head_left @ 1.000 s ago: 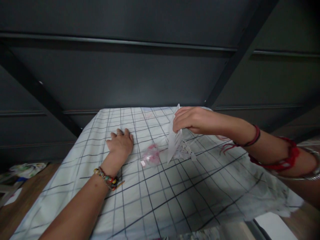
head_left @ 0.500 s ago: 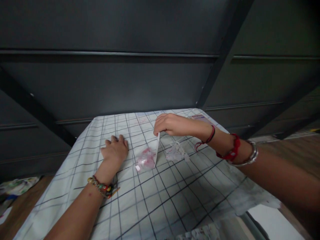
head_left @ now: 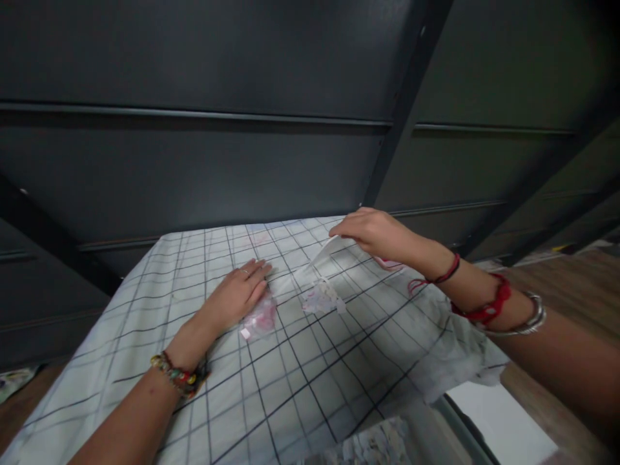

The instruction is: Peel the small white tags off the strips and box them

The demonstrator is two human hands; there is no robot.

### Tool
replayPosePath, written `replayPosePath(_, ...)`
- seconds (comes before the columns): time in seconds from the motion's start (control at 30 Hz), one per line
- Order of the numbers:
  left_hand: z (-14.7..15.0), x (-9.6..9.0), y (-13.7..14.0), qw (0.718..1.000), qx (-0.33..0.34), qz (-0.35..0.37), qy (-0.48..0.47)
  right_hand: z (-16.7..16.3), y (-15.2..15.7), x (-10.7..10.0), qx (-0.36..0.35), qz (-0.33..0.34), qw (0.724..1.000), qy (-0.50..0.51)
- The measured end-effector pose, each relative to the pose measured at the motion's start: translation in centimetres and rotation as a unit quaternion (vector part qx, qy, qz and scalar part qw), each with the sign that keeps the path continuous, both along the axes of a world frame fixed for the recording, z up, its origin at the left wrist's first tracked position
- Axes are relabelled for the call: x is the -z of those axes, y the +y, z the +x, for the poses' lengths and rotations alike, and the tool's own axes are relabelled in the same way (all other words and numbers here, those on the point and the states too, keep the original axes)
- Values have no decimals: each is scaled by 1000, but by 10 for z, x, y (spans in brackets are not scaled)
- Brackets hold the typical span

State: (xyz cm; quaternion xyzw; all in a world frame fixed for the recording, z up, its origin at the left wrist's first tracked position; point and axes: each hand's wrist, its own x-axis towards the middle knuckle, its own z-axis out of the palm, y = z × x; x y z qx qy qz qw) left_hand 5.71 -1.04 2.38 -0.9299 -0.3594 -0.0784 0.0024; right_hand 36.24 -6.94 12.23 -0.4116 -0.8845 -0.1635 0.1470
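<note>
a: right hand [head_left: 375, 231] grip status?
b: fingers pinched together on the top edge of a thin white sheet [head_left: 320, 257]. sheet slopes from the fingertips down and left to the cloth, low end near the pieces.

a: left hand [head_left: 237, 294]?
b: flat, palm down, fingers stretched out, nothing in its grip. fingertips sit just beside the pink pile [head_left: 261, 318], close to touching; can't tell if they do.

a: what's under the sheet?
b: a small heap of white scraps [head_left: 322, 298], just right of the pink pile. the sheet's lower end comes down between the two heaps, roughly. heaps are near each other but apart.

a: surface?
b: worktop covered by a white cloth with dark grid lines [head_left: 300, 374]. cloth is rumpled and hangs off at the right edge.

a: anything on the wrists?
b: left has a beaded bracelet [head_left: 177, 374]. right forearm carries red cords [head_left: 487, 307] and a metal bangle [head_left: 526, 320].

a: background?
b: dark panelled wall [head_left: 194, 168] behind the worktop, with dark slanted beams across it. wood floor [head_left: 571, 284] shows at the right.
</note>
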Motion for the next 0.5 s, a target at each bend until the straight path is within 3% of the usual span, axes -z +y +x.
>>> replayPosePath(0.1,2,5,0,999,40,-24,-17,-4,-8,20,33,21,999,37)
replayPosePath(0.23,0,5,-1,999,20,-42,-13,-22,-9,40,68,4,997,47)
replayPosePath(0.5,-2,1,0,998,3,-60,-7,-17,-5,44,66,-35,996,52)
